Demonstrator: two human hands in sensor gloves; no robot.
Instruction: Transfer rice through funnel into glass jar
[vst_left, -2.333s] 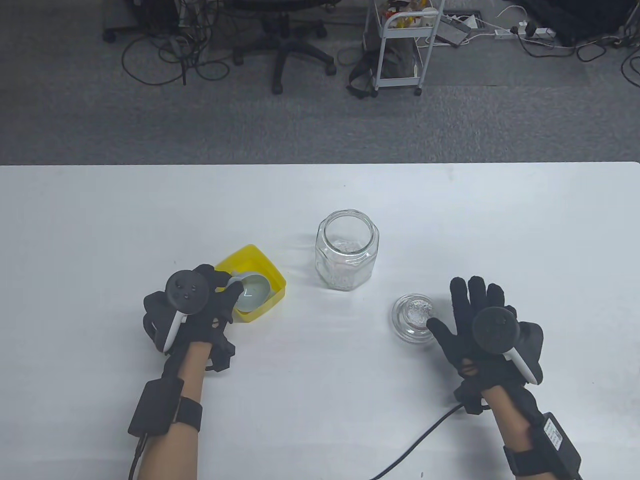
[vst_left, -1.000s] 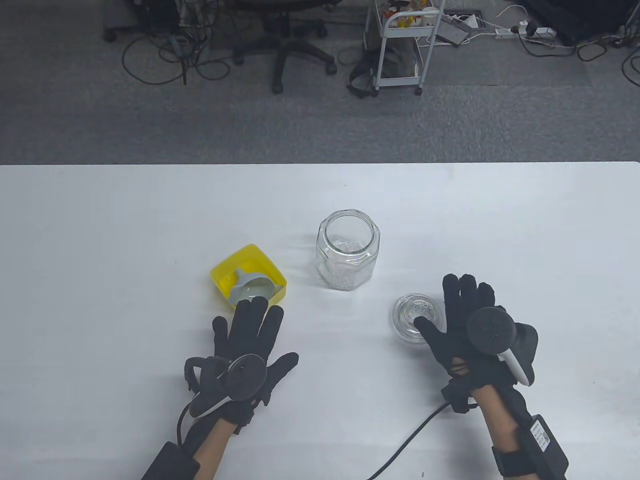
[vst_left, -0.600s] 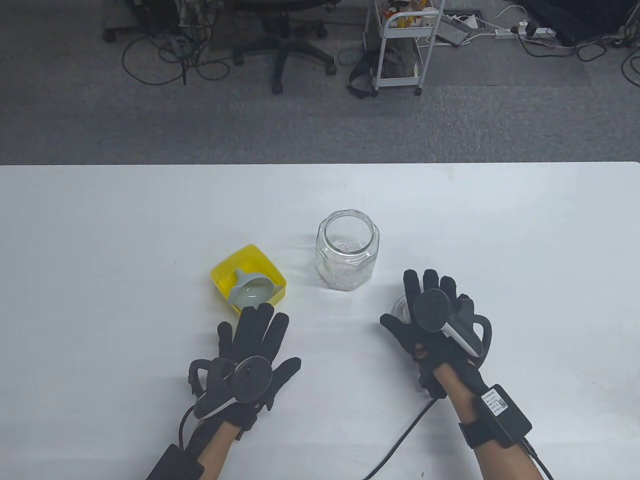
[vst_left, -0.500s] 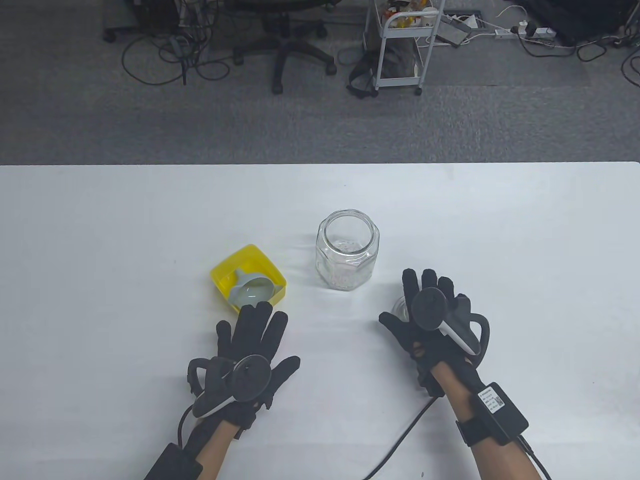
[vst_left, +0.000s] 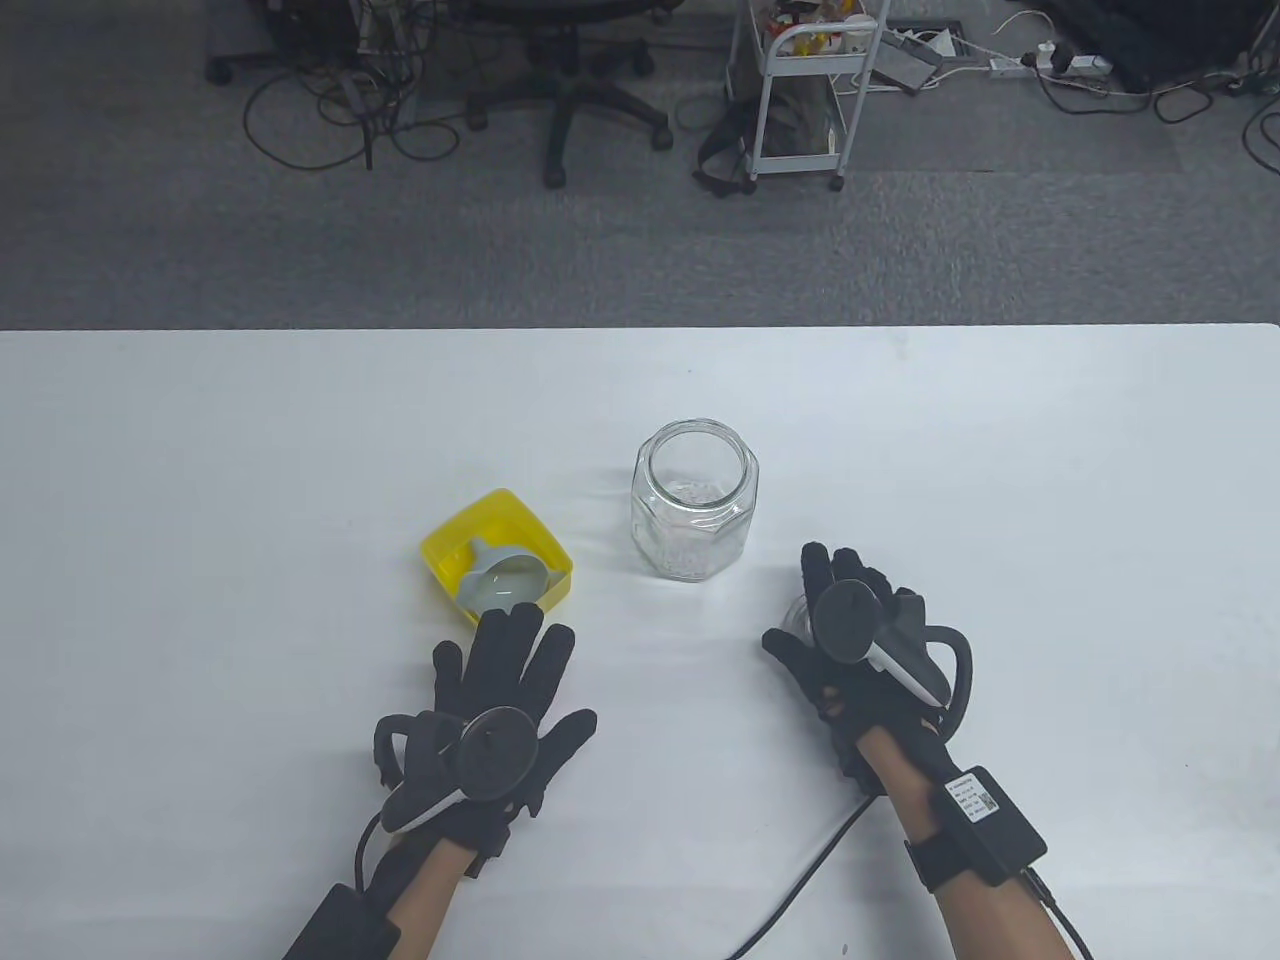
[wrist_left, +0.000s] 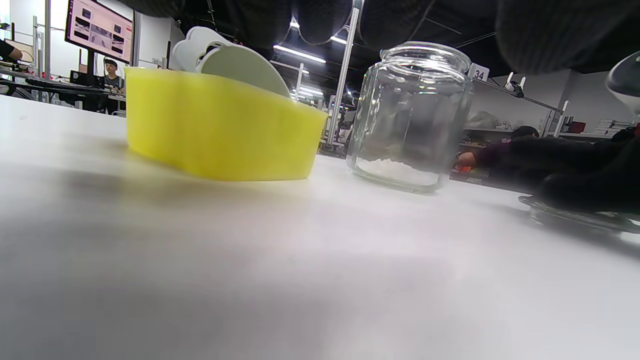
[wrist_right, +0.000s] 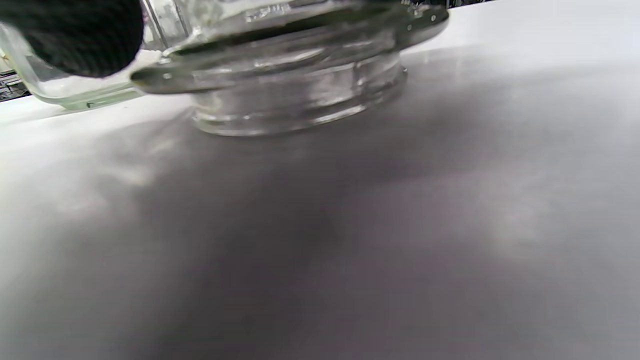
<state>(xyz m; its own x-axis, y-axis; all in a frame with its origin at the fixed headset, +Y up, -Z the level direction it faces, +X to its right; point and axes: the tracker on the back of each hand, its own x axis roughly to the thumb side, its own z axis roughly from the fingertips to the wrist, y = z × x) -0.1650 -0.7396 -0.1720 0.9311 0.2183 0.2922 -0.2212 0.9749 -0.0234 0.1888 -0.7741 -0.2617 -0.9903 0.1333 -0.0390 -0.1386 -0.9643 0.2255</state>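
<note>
The open glass jar (vst_left: 693, 500) stands mid-table with a thin layer of rice (wrist_left: 400, 172) in its bottom. To its left, a yellow tub (vst_left: 445, 545) holds the grey funnel (vst_left: 505, 582), which lies tilted. My left hand (vst_left: 505, 670) lies flat on the table just in front of the tub, fingers spread, holding nothing. My right hand (vst_left: 845, 610) lies over the glass lid (vst_left: 790, 615), which sits on the table to the right of the jar. Its fingers curl over the top and the thumb (wrist_right: 75, 35) is at the lid's rim (wrist_right: 300, 95). Most of the lid is hidden.
The white table (vst_left: 200, 450) has bare surface at the back and on both sides. A black cable (vst_left: 800, 890) runs from my right wrist to the front edge. An office chair (vst_left: 570, 90) and a cart (vst_left: 800, 90) stand on the floor beyond.
My left hand let go of the funnel in the tub and drew back to lie flat. My right hand moved left over the lid and its fingers curled down onto it.
</note>
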